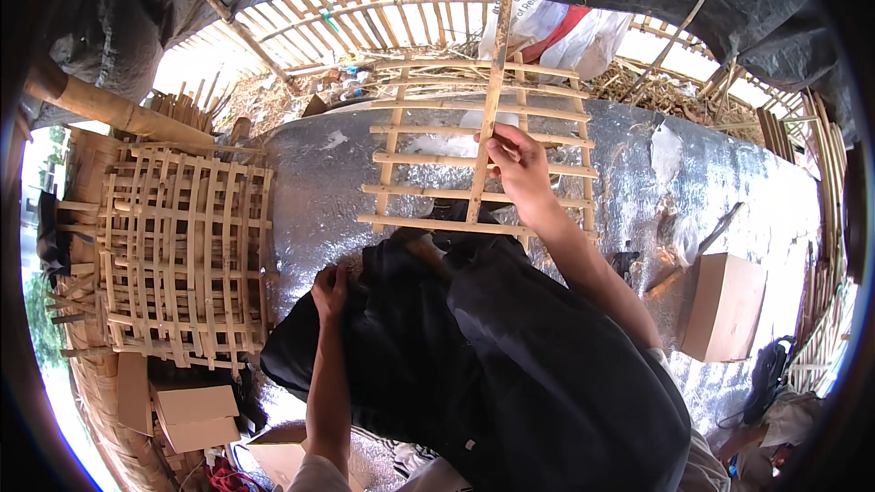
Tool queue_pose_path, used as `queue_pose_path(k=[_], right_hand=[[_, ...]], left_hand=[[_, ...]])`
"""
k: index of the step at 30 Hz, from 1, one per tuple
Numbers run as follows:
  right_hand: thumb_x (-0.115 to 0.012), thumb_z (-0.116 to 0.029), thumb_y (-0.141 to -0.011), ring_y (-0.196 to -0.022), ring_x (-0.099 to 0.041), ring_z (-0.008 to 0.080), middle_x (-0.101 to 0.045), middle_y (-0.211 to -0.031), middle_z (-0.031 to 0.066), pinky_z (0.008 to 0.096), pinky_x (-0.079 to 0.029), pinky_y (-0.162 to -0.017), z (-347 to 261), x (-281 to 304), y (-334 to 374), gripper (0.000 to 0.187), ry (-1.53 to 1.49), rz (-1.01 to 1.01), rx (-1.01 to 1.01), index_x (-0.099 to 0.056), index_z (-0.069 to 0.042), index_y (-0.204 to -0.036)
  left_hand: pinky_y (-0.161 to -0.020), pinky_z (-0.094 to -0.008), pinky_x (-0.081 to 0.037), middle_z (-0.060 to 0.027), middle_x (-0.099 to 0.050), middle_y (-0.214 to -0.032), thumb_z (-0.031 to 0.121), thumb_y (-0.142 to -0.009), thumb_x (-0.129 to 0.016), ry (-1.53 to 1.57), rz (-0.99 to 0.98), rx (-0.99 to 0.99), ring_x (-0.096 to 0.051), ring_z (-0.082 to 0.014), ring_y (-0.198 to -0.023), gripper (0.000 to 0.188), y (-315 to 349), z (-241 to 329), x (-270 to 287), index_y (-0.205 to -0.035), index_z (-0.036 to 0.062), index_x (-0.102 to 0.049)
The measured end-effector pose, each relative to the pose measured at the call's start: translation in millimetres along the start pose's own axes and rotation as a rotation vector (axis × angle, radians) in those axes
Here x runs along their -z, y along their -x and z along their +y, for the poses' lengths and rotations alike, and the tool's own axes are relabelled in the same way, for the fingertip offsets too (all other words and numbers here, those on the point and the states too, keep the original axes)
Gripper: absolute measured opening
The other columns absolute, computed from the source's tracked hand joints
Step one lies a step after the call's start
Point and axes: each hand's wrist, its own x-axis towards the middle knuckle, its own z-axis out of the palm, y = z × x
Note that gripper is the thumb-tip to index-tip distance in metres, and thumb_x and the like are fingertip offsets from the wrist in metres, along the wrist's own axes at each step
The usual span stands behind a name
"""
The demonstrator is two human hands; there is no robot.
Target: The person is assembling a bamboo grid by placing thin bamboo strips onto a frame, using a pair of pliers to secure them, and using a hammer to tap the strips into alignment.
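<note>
In front of my knees lies a lattice of pale bamboo slats, several crosswise slats laid over lengthwise ones. A long bamboo strip stretches over it, from the top of the view down to the slats nearest me. My right hand is closed on this strip, thumb and fingers pinching it above the lattice. Beside my dark-clothed left leg, my left hand is curled with its fingers together. What it holds, if anything, is hidden. The near end of the lattice touches or nearly touches my dark clothing.
Finished-looking bamboo lattices are stacked at the left. Silvery foil sheeting covers the floor. A cardboard box stands at right, an open carton at lower left. A white sack lies beyond, and another person shows at lower right.
</note>
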Motion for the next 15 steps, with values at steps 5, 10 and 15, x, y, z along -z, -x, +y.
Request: queue_pose_path(k=[5, 10, 15], right_hand=[[-0.062, -0.016, -0.098, -0.076, -0.057, 0.0072, -0.067, -0.092, 0.0022, 0.0244, -0.048, -0.065, 44, 6, 7, 0.027, 0.091, -0.049, 0.034, -0.063, 0.0, -0.119], [-0.06, -0.014, -0.098, -0.092, -0.064, 0.0117, -0.07, -0.1, 0.0081, 0.0266, -0.05, -0.077, 76, 18, 44, 0.026, 0.328, -0.167, -0.003, -0.063, 0.004, -0.117], [-0.06, -0.01, -0.098, -0.098, -0.065, 0.014, -0.07, -0.108, 0.0118, 0.0271, -0.052, -0.08, 98, 20, 56, 0.026, 0.02, -0.111, -0.038, -0.059, 0.005, -0.119]], left_hand=[[-0.074, -0.0405, -0.053, -0.0187, -0.071, -0.087, 0.032, -0.09, -0.07, -0.008, 0.036, -0.012, -0.069, -0.0343, -0.082, 0.034, 2, 0, 4, -0.091, -0.0012, -0.072], [-0.067, -0.0425, -0.052, -0.0163, -0.07, -0.084, 0.025, -0.087, -0.072, -0.168, 0.105, -0.199, -0.067, -0.0363, -0.074, 0.024, -7, 14, -2, -0.087, 0.0012, -0.071], [-0.075, -0.0367, -0.051, -0.0129, -0.068, -0.089, 0.015, -0.092, -0.068, 0.198, -0.14, -0.324, -0.064, -0.0262, -0.08, 0.016, 7, 148, -22, -0.099, 0.0016, -0.068]])
